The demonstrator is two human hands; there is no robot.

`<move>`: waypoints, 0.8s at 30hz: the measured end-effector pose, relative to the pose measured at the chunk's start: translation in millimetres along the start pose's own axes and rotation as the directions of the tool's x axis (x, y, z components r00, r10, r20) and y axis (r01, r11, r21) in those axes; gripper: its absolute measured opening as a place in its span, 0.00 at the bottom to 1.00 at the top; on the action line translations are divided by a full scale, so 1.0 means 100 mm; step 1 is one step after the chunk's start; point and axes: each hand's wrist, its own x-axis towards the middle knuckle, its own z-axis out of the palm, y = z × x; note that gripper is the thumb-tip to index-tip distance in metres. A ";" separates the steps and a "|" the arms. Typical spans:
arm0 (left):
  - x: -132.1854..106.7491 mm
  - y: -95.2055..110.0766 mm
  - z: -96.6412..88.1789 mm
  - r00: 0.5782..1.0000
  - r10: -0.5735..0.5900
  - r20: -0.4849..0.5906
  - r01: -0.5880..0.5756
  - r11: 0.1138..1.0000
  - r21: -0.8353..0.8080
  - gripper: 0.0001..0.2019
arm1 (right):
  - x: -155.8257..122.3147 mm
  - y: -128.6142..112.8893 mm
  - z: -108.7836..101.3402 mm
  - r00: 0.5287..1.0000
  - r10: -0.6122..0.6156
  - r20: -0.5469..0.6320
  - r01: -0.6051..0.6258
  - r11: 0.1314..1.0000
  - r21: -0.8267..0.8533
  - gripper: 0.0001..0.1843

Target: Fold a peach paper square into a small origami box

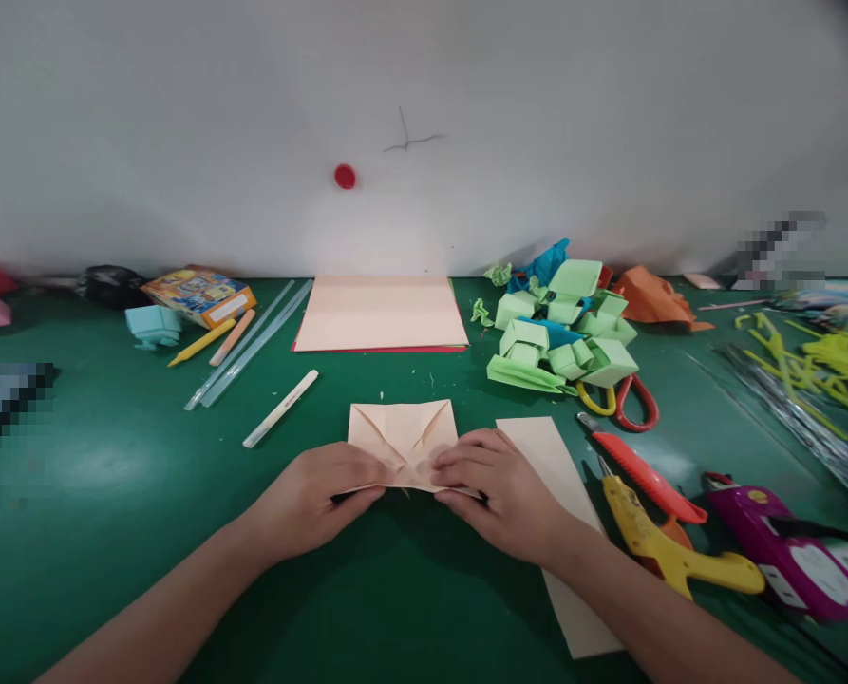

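A small peach sheet of paper [402,426], creased with diagonal folds, lies in front of me on the green table. My left hand [320,494] pinches its near left edge, thumb below and fingers on top. On the near right edge my right hand [499,494] grips the same paper in a like pinch. The near edge is lifted slightly and bows between my thumbs. Partly under my right forearm lies a peach paper strip [537,446]. A white pen-like stick [281,408] rests beyond my left hand.
Peach sheets [381,313] lie by the wall, with folded green paper pieces [580,332] to their right. At right are scissors [637,404], a red cutter [651,475], a yellow glue gun [644,532] and a purple device [786,551]. Clear glue sticks [253,347] and a box [199,294] lie left.
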 end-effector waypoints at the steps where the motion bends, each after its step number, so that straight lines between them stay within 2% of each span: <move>1: 0.00 0.00 0.00 1.000 -0.019 -0.009 0.019 1.000 0.006 0.08 | 0.00 -0.01 -0.01 1.000 0.000 0.003 0.000 1.000 -0.001 0.07; 6: 0.02 0.02 -0.02 0.992 -0.122 -0.031 0.121 0.991 -0.049 0.07 | 0.00 0.02 0.00 1.000 0.018 -0.015 -0.019 1.000 -0.025 0.13; 10: 0.03 0.03 -0.02 0.992 -0.122 0.040 0.125 0.989 -0.074 0.09 | 0.00 0.05 0.03 0.998 0.051 -0.026 -0.051 0.999 -0.009 0.09; 14: 0.03 0.05 -0.03 0.954 -0.282 0.100 0.289 0.955 -0.063 0.11 | 0.01 0.02 0.05 0.982 0.180 -0.048 -0.178 0.983 0.046 0.05; 18: 0.00 0.04 -0.03 0.882 -0.467 0.068 0.471 0.879 -0.069 0.18 | 0.03 -0.04 0.07 0.919 0.391 -0.040 -0.390 0.920 0.045 0.09; 20: 0.00 0.03 -0.02 0.852 -0.520 0.056 0.523 0.851 -0.055 0.21 | 0.05 -0.06 0.09 0.896 0.443 -0.038 -0.442 0.897 0.035 0.11; 22: 0.00 0.01 0.00 0.850 -0.527 0.025 0.528 0.848 -0.044 0.22 | 0.08 -0.07 0.10 0.886 0.461 -0.046 -0.461 0.887 0.005 0.11; 24: 0.00 0.00 0.01 0.873 -0.487 -0.025 0.486 0.873 -0.041 0.19 | 0.11 -0.07 0.12 0.883 0.466 -0.056 -0.468 0.883 -0.034 0.11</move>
